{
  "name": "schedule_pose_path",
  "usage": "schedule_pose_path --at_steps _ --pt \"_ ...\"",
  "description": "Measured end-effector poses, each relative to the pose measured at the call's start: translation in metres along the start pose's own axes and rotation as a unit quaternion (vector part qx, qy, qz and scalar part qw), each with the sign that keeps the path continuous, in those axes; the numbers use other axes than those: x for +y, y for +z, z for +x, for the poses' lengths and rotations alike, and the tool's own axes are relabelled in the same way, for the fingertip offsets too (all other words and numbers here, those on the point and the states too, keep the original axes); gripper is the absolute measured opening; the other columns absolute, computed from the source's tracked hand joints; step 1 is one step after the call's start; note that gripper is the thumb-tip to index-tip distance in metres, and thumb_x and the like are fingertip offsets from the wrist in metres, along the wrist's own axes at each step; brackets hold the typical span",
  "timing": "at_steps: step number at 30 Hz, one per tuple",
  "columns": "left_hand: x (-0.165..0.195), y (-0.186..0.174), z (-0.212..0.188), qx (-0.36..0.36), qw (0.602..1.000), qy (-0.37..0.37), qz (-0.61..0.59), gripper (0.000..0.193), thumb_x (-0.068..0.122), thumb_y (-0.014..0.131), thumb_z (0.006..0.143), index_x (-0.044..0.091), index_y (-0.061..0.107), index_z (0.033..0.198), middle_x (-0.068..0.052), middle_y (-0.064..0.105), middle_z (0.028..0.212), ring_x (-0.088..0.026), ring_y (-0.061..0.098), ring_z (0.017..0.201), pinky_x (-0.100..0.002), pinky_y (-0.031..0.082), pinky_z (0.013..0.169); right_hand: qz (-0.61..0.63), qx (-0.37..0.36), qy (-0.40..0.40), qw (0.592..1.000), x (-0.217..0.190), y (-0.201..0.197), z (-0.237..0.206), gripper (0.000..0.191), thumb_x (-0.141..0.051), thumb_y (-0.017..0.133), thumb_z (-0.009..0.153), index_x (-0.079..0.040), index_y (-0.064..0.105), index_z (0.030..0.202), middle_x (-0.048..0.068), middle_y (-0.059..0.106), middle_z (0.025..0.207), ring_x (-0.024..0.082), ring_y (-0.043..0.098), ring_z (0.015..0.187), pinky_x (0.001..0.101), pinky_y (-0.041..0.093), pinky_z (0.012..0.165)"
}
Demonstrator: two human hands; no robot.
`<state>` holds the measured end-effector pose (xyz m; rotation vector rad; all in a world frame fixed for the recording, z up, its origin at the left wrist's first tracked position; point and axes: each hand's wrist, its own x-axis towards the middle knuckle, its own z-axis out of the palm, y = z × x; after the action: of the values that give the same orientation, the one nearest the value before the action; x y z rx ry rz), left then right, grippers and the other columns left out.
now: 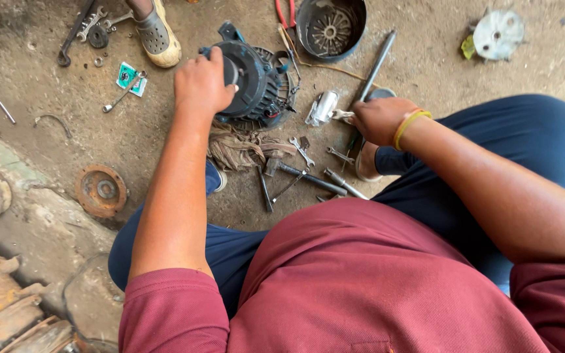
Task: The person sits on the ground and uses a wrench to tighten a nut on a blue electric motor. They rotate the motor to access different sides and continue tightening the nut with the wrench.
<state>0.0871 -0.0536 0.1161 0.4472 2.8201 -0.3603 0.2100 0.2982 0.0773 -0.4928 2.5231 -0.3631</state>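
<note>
My left hand (202, 84) rests on top of a dark blue electric motor (256, 82) that stands on the dirt floor over a frayed rag (240, 147). My fingers curl over its end cap. My right hand (377, 119), with a yellow band on the wrist, is closed around a thin metal tool near a crumpled silver piece (322, 108). What exactly the fingers grip is partly hidden.
Spanners, bolts and a hammer (302, 173) lie in front of my knees. A black round housing (330, 27), red pliers (285, 13), a long steel rod (376, 65), a rusty disc (101, 190) and a fan disc (497, 34) lie around. Another person's sandalled foot (157, 34) stands at top left.
</note>
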Motion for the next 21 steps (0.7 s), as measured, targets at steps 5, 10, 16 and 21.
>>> schedule_pose_path --at_steps 5,10,16,21 --pt "0.012 0.003 0.001 -0.002 0.989 -0.110 -0.103 0.082 0.067 0.073 0.088 0.006 0.050 0.137 -0.023 0.069 0.115 -0.042 0.066 0.109 -0.052 0.053 0.089 -0.016 -0.006 -0.035 0.999 -0.002 0.004 0.004 0.039 -0.040 0.048 0.105 -0.006 0.064 0.097 0.020 0.073 0.083 0.042 0.070 0.080 0.0527 0.056 0.074" --pt "0.041 0.028 0.008 0.005 0.921 -0.312 -0.235 0.094 0.073 0.064 0.088 0.014 0.033 0.154 -0.028 0.057 0.133 -0.049 0.059 0.120 -0.056 0.053 0.093 -0.026 0.002 -0.060 0.998 -0.003 -0.001 0.002 0.037 -0.040 0.048 0.104 -0.007 0.063 0.100 0.017 0.073 0.079 0.040 0.071 0.077 0.0510 0.056 0.071" --pt "0.066 0.063 0.020 0.107 0.798 -0.481 -0.348 0.098 0.075 0.073 0.080 0.025 0.028 0.151 -0.037 0.032 0.146 -0.057 0.038 0.134 -0.067 0.049 0.089 -0.012 -0.036 -0.026 0.999 -0.002 -0.014 0.000 0.037 -0.043 0.045 0.106 -0.009 0.062 0.105 0.017 0.073 0.078 0.038 0.072 0.075 0.0490 0.057 0.066" --pt "0.060 0.092 0.030 0.173 0.760 -0.465 -0.419 0.085 0.062 0.078 0.079 0.032 0.040 0.148 -0.026 0.049 0.136 -0.045 0.060 0.121 -0.055 0.058 0.090 -0.001 -0.012 -0.025 1.000 0.006 0.012 0.000 0.042 -0.049 0.047 0.104 -0.010 0.063 0.105 0.019 0.074 0.084 0.041 0.072 0.082 0.0536 0.056 0.075"
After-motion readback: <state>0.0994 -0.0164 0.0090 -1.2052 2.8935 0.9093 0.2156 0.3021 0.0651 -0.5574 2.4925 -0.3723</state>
